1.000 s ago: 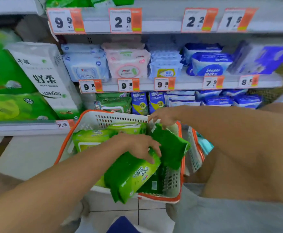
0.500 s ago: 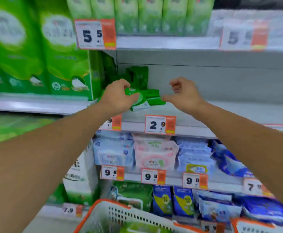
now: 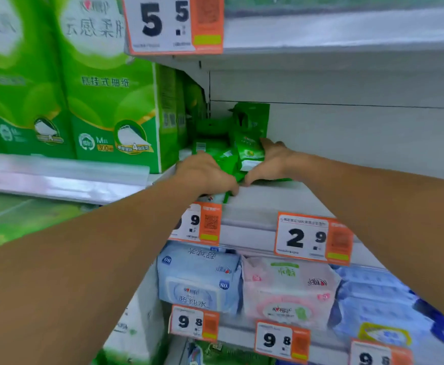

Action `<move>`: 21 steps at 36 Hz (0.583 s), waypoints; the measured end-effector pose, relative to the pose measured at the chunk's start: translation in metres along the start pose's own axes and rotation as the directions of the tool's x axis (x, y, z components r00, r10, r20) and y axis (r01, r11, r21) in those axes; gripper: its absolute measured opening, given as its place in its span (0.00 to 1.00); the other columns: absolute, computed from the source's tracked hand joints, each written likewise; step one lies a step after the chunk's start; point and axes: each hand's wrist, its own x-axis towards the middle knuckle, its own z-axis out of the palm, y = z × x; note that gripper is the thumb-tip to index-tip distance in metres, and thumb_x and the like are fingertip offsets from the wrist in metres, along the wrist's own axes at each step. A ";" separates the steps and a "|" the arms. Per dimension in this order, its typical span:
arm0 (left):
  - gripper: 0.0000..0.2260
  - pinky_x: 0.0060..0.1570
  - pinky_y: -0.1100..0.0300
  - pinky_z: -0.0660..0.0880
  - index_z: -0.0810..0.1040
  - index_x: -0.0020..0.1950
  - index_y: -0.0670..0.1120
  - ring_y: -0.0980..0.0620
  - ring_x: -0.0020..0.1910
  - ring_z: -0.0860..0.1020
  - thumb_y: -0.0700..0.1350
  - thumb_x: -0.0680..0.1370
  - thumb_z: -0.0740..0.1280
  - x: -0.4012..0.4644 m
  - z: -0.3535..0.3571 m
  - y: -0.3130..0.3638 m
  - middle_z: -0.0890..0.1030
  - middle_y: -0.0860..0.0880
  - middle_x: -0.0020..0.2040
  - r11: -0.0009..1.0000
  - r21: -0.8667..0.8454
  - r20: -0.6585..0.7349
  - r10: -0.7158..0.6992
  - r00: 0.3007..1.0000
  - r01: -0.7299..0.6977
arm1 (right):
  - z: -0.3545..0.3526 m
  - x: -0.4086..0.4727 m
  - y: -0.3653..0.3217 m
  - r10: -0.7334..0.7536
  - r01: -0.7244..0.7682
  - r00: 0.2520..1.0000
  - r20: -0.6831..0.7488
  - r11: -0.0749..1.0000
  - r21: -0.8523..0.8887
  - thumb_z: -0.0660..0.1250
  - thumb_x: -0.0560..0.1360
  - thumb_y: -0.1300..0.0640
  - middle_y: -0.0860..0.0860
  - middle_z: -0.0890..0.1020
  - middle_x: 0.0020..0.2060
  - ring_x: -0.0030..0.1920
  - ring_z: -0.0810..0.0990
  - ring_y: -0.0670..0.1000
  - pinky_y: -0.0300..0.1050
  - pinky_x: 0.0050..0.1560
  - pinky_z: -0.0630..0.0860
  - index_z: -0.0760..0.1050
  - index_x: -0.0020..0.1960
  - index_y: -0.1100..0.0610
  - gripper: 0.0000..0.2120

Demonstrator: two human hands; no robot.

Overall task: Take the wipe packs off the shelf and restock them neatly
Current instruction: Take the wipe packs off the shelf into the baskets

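1. Left of centre, the left hand (image 3: pixel 206 175) has come down onto the green wipe packs (image 3: pixel 231 159); half a second ago it only pinched one pack near the shelf edge. Now its fingers curl over the near side of the pile.
2. In the middle of the frame, the packs lie on the shelf (image 3: pixel 268 201), a loose heap of small glossy green pouches, some flat, one standing upright against the back wall. They sit just right of the big green tissue boxes (image 3: pixel 110 114).
3. Right of centre, the right hand (image 3: pixel 271 162) was hanging free of the packs before; it now presses against the right side of the heap, fingers bent around it.
4. Both hands now close on the pile from either side, so the gathering step looks under way; I judge the packs are about to be lifted off together.
5. Below, price tags (image 3: pixel 313 237) mark the shelf front.
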 end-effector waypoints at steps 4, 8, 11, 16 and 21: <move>0.41 0.57 0.54 0.77 0.69 0.66 0.42 0.43 0.60 0.77 0.63 0.62 0.78 0.000 0.008 0.004 0.78 0.45 0.62 0.998 -0.067 -0.046 0.000 0.999 -0.004 | -0.004 0.002 0.021 -0.124 0.095 0.976 -0.180 0.983 -0.158 0.73 0.68 0.47 0.56 0.75 0.59 0.59 0.77 0.60 0.46 0.55 0.73 0.73 0.63 0.53 0.26; 0.48 0.60 0.50 0.75 0.65 0.69 0.46 0.42 0.63 0.74 0.67 0.57 0.78 -0.011 0.008 0.009 0.76 0.45 0.62 0.992 -0.100 -0.088 0.062 0.994 -0.071 | -0.020 -0.016 0.046 -0.162 0.113 0.960 -0.230 0.971 -0.211 0.68 0.73 0.56 0.57 0.81 0.54 0.55 0.79 0.61 0.43 0.47 0.70 0.77 0.50 0.52 0.06; 0.45 0.56 0.50 0.77 0.65 0.66 0.48 0.43 0.57 0.76 0.63 0.58 0.80 -0.024 -0.002 0.010 0.77 0.47 0.56 0.970 -0.186 -0.177 0.126 0.976 -0.159 | -0.036 -0.040 0.064 -0.138 0.106 0.973 -0.187 0.979 -0.172 0.67 0.75 0.59 0.58 0.82 0.50 0.49 0.79 0.60 0.45 0.46 0.73 0.78 0.49 0.56 0.04; 0.44 0.55 0.49 0.78 0.64 0.68 0.47 0.44 0.53 0.78 0.57 0.59 0.80 -0.050 -0.025 0.009 0.79 0.47 0.54 0.916 -0.309 -0.309 0.157 0.938 -0.255 | -0.046 -0.082 0.083 -0.085 0.090 0.962 -0.260 0.996 0.006 0.67 0.79 0.56 0.59 0.82 0.49 0.44 0.77 0.58 0.46 0.43 0.71 0.77 0.54 0.59 0.07; 0.43 0.59 0.52 0.77 0.69 0.71 0.43 0.44 0.58 0.79 0.54 0.59 0.78 -0.072 -0.055 0.018 0.79 0.45 0.60 0.674 -0.723 -0.259 -0.061 0.964 -0.152 | -0.049 -0.124 0.066 -0.124 0.179 0.942 -0.311 0.971 0.155 0.64 0.81 0.59 0.57 0.75 0.69 0.65 0.75 0.61 0.47 0.63 0.71 0.65 0.77 0.52 0.25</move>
